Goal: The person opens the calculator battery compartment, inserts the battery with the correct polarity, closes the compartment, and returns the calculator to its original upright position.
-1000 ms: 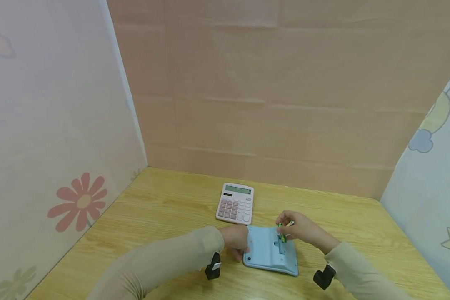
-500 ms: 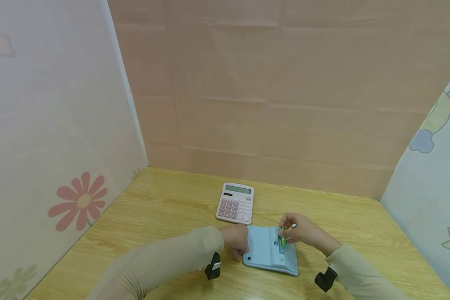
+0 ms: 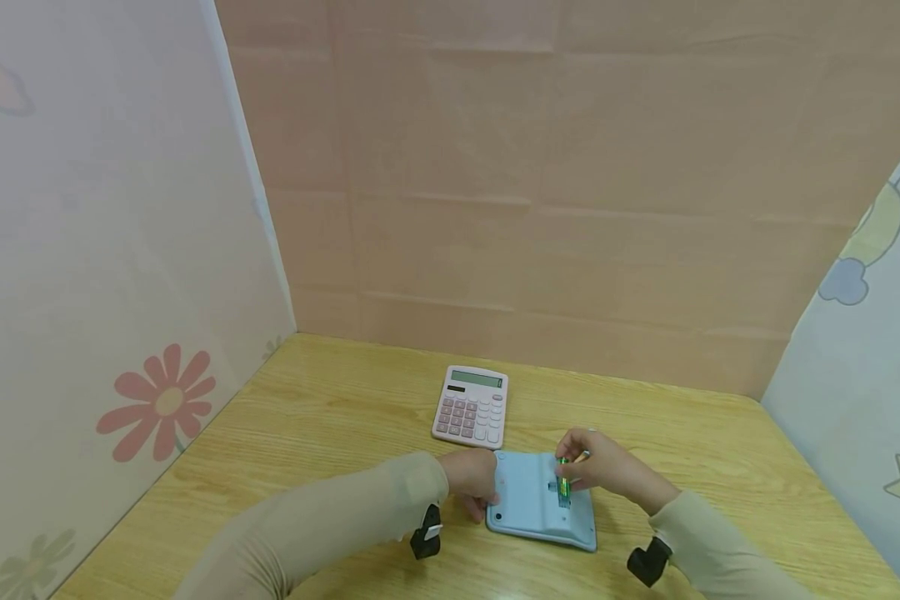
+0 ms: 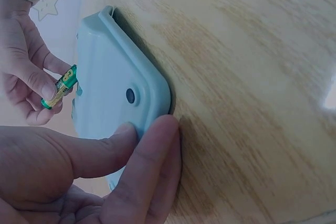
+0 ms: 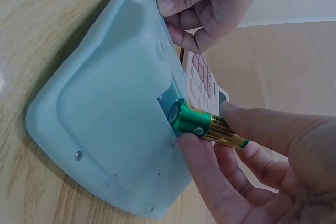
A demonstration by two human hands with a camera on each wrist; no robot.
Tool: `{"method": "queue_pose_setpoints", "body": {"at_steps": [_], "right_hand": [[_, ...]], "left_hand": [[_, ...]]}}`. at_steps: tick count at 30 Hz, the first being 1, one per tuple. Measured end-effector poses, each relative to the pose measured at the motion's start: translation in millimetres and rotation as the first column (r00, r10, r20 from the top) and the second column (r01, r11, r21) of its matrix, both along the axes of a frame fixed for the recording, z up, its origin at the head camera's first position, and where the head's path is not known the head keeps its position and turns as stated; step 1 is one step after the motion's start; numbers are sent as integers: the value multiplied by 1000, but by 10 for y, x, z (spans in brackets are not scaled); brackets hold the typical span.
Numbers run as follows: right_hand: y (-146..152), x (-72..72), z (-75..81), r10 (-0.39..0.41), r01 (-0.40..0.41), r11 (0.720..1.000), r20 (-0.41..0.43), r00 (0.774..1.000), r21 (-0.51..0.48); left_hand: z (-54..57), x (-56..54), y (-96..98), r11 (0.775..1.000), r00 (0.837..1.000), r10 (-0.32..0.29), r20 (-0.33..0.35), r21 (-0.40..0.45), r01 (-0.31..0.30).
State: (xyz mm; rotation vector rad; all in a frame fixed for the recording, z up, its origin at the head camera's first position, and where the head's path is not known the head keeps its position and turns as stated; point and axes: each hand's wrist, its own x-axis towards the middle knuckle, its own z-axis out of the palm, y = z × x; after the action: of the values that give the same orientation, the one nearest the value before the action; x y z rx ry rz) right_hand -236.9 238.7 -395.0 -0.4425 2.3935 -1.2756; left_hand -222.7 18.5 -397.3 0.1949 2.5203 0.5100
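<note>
A light-blue calculator (image 3: 523, 500) lies face-down on the wooden table, its back turned up and its front hidden. My left hand (image 3: 472, 477) grips its left edge, thumb on the back and fingers at the side, beside a black rubber foot (image 4: 130, 96). Between thumb and fingers, my right hand (image 3: 600, 461) pinches a green and gold battery (image 5: 202, 124). The battery's green end is right at the open battery slot (image 5: 169, 97), tilted to it in the right wrist view. A small pale thing (image 3: 582, 456) shows at the right hand's fingers in the head view.
A pink calculator (image 3: 471, 407) lies face-up just behind the blue one, its display lit with a digit. Wood-grain tabletop (image 3: 345, 400) surrounds both. Printed sheets (image 3: 168, 404) stand at the sides, and a brown sheet (image 3: 570, 208) at the back.
My right hand has shifted slightly and turned the battery so that it lines up along the slot. The left hand and both calculators have stayed in place.
</note>
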Motion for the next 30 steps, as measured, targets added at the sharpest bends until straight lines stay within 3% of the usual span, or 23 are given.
{"method": "queue_pose_setpoints", "body": {"at_steps": [11, 22, 30], "right_hand": [[-13, 27, 11, 33, -33, 999, 0, 999, -12], [-27, 41, 4, 1, -1, 1000, 10, 1000, 0], [-15, 28, -21, 7, -7, 1000, -27, 1000, 24]], "left_hand": [[-9, 1, -14, 1000, 1000, -11, -4, 13, 11], [-21, -19, -14, 999, 1000, 1, 16, 51, -2], [-46, -49, -25, 998, 999, 2, 34, 66, -4]]}}
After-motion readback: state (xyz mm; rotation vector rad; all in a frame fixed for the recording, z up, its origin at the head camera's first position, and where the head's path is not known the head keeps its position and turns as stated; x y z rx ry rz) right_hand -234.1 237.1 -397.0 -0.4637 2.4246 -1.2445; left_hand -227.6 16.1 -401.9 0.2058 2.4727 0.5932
